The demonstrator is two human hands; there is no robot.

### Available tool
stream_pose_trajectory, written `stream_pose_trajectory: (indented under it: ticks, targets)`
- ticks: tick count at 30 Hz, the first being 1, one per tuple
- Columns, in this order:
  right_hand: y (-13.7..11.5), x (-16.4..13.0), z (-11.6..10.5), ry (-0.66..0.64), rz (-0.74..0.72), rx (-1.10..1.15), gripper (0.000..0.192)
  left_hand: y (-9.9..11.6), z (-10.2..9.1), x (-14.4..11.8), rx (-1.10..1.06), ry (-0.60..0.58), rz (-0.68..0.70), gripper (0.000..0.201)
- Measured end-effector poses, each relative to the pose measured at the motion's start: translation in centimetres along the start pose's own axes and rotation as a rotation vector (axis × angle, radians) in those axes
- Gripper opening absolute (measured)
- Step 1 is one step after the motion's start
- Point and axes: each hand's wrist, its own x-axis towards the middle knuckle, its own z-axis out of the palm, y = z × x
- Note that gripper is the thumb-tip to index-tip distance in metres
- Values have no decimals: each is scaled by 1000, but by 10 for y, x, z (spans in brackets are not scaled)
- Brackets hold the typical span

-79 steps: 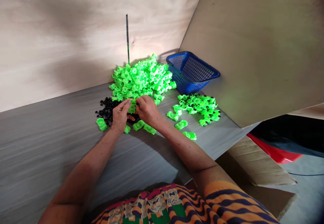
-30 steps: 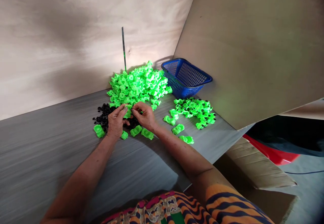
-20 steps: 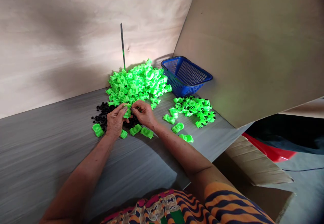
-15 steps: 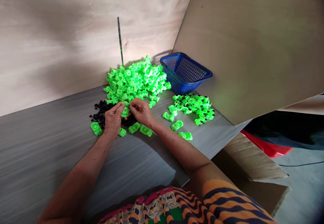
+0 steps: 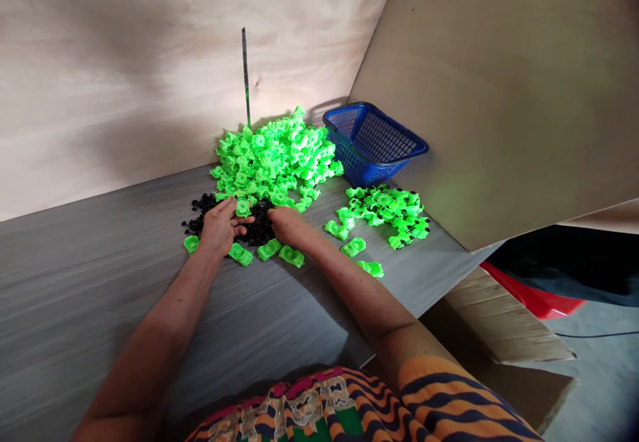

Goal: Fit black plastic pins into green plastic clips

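Note:
My left hand (image 5: 217,226) is closed on a green plastic toy car body (image 5: 243,208), holding it above a spread of small black wheels (image 5: 260,227). At the right side of these wheels is my right hand (image 5: 289,225), its fingers pinched together and pointing down into them. Whatever those fingertips hold is hidden. Several loose green car bodies (image 5: 270,249) lie on the table just in front of the hands. Behind them rises a big heap of green car bodies (image 5: 274,156).
To the right lies a group of green cars with black wheels (image 5: 387,210). A blue plastic basket (image 5: 369,172) stands behind it against the wooden side panel (image 5: 499,96). A thin dark strip (image 5: 245,72) stands upright by the back panel. Cardboard (image 5: 504,315) is beyond the table's right edge.
My right hand has left the car body and dropped to the black wheels on the right. My left hand still holds the body, with its fingers more spread. The view has shifted slightly.

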Motion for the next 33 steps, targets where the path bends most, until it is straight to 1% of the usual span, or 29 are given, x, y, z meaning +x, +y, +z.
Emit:
stream_pose_trajectory:
  ticks: [3,7,13,18,23,28,33]
  targets:
    - [-1,4,8,28,-34,-18,30,-3,4,-1,-11,-15,2,34]
    - [5,5,13,70,-91,-32,31,-5,6,-3,-21,-28,9,38]
    - [10,2,11,75,-117,-57,32,-7,4,-1,-46,-85,30,43]
    - [9,0,9,35,-156,-67,29,-9,1,1,-61,-136,61,44]
    - [9,1,8,49,-162,-22,29,-9,1,1,-80,-189,80,47]
    - [8,3,4,26,-160,4,30,-9,-1,2,-77,-175,73,52]
    - [8,4,4,94,-114,57,28,-10,-3,5,-78,-152,82,52]
